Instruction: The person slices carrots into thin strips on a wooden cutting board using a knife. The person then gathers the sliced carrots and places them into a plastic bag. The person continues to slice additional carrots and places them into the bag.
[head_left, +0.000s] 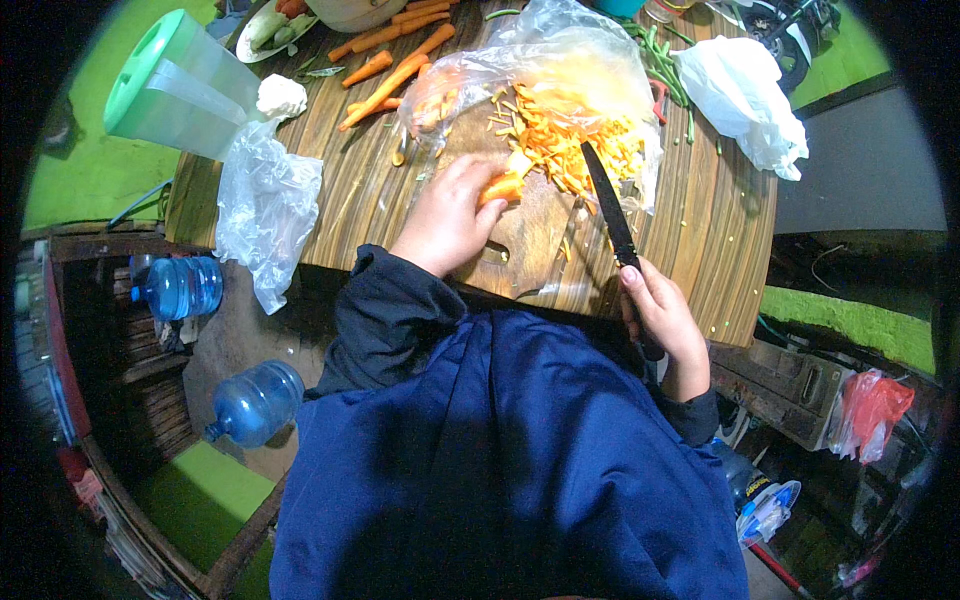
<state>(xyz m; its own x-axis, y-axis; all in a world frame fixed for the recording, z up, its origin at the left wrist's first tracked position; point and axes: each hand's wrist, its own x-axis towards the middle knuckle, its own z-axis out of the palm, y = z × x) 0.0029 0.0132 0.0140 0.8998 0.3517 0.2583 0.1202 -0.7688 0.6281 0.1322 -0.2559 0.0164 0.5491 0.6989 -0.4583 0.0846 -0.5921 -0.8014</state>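
My left hand (454, 210) grips a piece of carrot (501, 190) on the wooden cutting board (525, 251), its cut end facing right. In my right hand (660, 307) is a kitchen knife (609, 199) with a dark blade, which points up and away from me, its tip near a heap of cut carrot sticks (555, 142). The blade is apart from the held carrot. A clear plastic bag (577, 56) lies beyond and around the heap. Several whole carrots (405, 75) rest on the table, farther off to the left.
On the wood-grain table (712, 247) stand a clear pitcher with a green lid (202, 86) and a crumpled plastic bag (266, 202) at the left. Green beans (660, 64) and a white plastic bag (742, 97) lie at the far right. Large blue water bottles (259, 401) are on the floor.
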